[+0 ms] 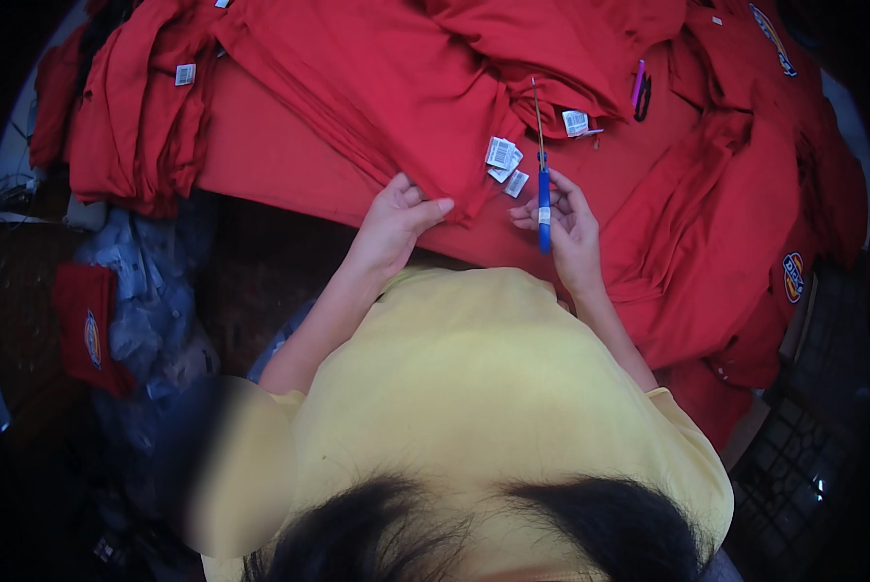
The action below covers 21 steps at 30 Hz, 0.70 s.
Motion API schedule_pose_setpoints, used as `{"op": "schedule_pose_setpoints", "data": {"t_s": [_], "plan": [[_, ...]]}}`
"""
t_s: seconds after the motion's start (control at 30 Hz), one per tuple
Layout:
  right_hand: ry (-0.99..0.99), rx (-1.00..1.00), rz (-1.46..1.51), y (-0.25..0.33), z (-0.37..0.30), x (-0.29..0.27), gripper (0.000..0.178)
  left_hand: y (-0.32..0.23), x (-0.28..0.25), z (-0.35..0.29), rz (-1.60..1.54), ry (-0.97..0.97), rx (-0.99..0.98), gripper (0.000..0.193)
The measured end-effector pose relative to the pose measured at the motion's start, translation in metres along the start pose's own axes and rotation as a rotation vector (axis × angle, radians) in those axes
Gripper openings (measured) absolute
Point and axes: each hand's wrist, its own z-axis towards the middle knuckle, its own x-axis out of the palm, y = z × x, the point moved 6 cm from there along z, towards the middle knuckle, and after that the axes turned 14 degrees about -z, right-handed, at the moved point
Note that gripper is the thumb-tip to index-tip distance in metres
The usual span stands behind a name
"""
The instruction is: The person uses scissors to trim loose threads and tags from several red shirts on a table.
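Note:
My left hand (393,225) pinches the near edge of a red garment (406,102), thumb on top and fingers curled at the cloth. In my right hand (573,233) is a slim tool with a blue handle (544,209) and a long, thin metal end pointing away from me; its exact kind is unclear. Several small white barcode tags (500,152) lie by the garment's corner, between my hands and just beyond them. Another white tag (576,122) rests on red cloth past the tool's handle.
A red-covered table (290,160) spreads before me. Folded red garments (144,107) are piled at left, and more red garments (716,223) with round patches drape at right. A pink pen-like item (639,83) lies at far right. Bluish clear plastic (149,291) hangs below left.

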Motion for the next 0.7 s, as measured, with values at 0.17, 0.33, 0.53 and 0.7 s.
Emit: {"op": "schedule_pose_setpoints", "data": {"t_s": [0.17,0.33,0.53,0.7], "plan": [[0.012,-0.031,-0.136,0.018,-0.004,0.013,0.053,-0.063,0.011,0.017,-0.022,0.073,0.149,0.023],[0.188,-0.185,-0.735,0.042,-0.013,0.037,0.058,-0.078,0.013,0.025,-0.093,0.002,0.113,0.025],[0.124,-0.303,-0.836,0.031,-0.018,0.041,0.057,-0.078,0.023,0.02,-0.14,0.065,0.2,0.035],[0.146,-0.342,-0.837,0.029,-0.015,0.045,0.057,-0.077,0.024,0.02,-0.165,0.088,0.243,0.033]]}}
